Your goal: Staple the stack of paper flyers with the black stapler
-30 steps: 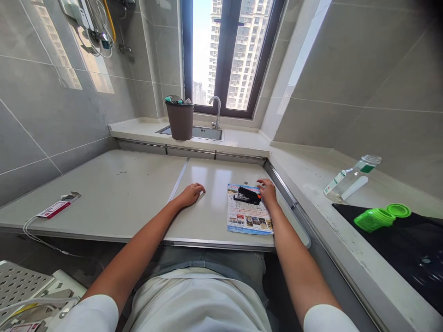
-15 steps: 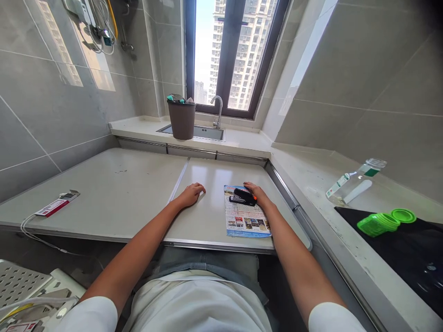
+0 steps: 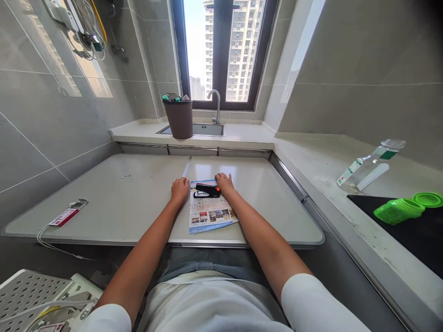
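Note:
A printed leaflet with a blue border lies flat on the white table in front of me. On its upper part rests a black stapler with an orange end, lying sideways. My left hand is on the table at the leaflet's left edge, fingers loosely bent and holding nothing visible. At the upper right corner of the leaflet, my right hand lies with its fingers apart, beside the stapler's orange end. That hand covers part of the leaflet's right side.
The white table carries a red-and-white box with a cable at left. A brown bin stands by the sink. On the right counter are a clear bottle and a green container. A perforated white chair is lower left.
The leaflet and stapler have slid left across the table together with my right hand. My left hand has shifted slightly and now meets the leaflet's left edge. The view has turned slightly.

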Motion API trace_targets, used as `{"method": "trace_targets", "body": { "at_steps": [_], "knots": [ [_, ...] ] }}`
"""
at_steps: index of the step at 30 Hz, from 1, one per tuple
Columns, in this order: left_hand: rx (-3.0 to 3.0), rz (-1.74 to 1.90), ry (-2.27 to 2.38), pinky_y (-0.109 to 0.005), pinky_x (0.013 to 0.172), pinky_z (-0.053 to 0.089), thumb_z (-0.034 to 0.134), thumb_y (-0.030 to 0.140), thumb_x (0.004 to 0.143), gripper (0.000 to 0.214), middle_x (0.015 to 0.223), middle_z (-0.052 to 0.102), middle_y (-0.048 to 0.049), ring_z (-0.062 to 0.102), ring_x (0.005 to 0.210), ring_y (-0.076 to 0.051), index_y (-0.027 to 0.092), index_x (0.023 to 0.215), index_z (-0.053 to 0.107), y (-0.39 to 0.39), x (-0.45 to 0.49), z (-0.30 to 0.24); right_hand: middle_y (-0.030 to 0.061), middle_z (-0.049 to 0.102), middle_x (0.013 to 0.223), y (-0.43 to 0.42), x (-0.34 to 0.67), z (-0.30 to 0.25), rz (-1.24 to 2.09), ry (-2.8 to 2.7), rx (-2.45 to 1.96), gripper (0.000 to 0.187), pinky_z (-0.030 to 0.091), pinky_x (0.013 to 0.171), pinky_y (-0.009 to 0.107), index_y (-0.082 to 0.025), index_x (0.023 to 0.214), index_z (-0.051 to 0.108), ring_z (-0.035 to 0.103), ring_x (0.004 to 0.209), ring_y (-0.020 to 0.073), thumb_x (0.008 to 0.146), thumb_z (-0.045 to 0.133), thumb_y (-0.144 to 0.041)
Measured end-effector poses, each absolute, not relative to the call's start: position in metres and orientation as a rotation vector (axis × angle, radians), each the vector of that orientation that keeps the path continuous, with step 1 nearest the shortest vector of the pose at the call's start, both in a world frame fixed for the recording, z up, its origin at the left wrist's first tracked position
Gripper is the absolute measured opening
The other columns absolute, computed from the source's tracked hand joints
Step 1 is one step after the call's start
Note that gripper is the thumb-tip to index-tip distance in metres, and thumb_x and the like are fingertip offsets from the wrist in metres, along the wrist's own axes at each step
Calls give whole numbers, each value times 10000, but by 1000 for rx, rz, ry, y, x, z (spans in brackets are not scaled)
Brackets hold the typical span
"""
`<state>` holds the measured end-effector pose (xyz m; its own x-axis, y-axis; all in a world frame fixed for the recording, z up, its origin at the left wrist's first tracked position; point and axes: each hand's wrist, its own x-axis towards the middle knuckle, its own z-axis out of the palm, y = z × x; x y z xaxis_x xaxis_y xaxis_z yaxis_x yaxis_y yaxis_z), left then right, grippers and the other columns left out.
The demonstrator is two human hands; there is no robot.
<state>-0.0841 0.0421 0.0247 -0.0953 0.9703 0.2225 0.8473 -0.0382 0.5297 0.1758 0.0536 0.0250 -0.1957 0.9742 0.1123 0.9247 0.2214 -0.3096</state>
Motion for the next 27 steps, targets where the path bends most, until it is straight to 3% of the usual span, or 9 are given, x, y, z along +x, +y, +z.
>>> {"method": "trace_targets", "body": {
  "at_steps": [4, 6, 9, 16, 20, 23, 25, 27],
  "knots": [
    [1976, 741, 2050, -469, 1162, 496, 485, 323, 1077, 311, 1323, 741, -167, 647, 1337, -329, 219, 1205, 748, 43, -92, 28, 241, 454, 1744, 57, 144, 27, 287, -2224, -1774, 542, 175, 1360, 729, -169, 1556, 547, 341, 1675, 346, 1031, 503, -41],
    [1982, 695, 2077, -502, 1160, 495, 584, 271, 1005, 280, 1398, 699, -188, 626, 1367, -372, 222, 1232, 741, 42, -94, 28, 205, 397, 1799, 60, 137, 26, 330, -2292, -1700, 572, 189, 1363, 718, -189, 1581, 533, 297, 1703, 329, 1033, 484, -31],
    [1982, 632, 2114, -568, 1160, 481, 667, 186, 904, 422, 1466, 636, -227, 588, 1401, -433, 220, 1324, 695, 41, -95, 29, 150, 313, 1856, 64, 136, 26, 397, -2403, -1574, 649, 136, 1361, 760, -224, 1635, 498, 206, 1744, 326, 1021, 488, -13],
    [1943, 534, 2156, -633, 1152, 460, 818, 330, 823, 583, 1474, 597, -256, 554, 1408, -489, 228, 1362, 619, 56, -105, 39, 102, 274, 1874, 75, 134, 32, 468, -2522, -1462, 682, 84, 1321, 852, -268, 1684, 449, 163, 1761, 346, 1052, 424, -13],
    [1952, 498, 2134, -639, 1157, 466, 895, 346, 748, 651, 1473, 592, -241, 545, 1426, -499, 248, 1336, 633, 69, -113, 44, 91, 183, 1898, 78, 133, 41, 432, -2561, -1400, 788, 83, 1342, 826, -251, 1686, 440, 106, 1771, 335, 962, 464, 61],
    [1967, 494, 2092, -624, 1173, 479, 921, 299, 711, 692, 1447, 603, -232, 572, 1409, -493, 226, 1345, 652, 74, -115, 44, 152, 262, 1869, 66, 154, 44, 258, -2435, -1351, 700, 224, 1383, 665, -157, 1581, 545, 254, 1721, 341, 916, 499, 58],
    [1997, 518, 2035, -539, 1210, 486, 905, 272, 735, 678, 1437, 612, -187, 610, 1387, -420, 230, 1364, 657, 75, -116, 42, 199, 496, 1717, 50, 180, 40, 228, -2277, -1380, 481, 432, 1276, 549, -130, 1421, 651, 483, 1553, 349, 980, 485, -33],
    [2041, 651, 1940, -440, 1236, 483, 855, 283, 808, 606, 1449, 603, -143, 630, 1371, -330, 229, 1377, 652, 75, -116, 38, 194, 656, 1472, 32, 209, 32, 207, -2179, -1379, 323, 523, 1148, 542, -175, 1286, 702, 604, 1340, 360, 1036, 498, -166]
  ]
}}
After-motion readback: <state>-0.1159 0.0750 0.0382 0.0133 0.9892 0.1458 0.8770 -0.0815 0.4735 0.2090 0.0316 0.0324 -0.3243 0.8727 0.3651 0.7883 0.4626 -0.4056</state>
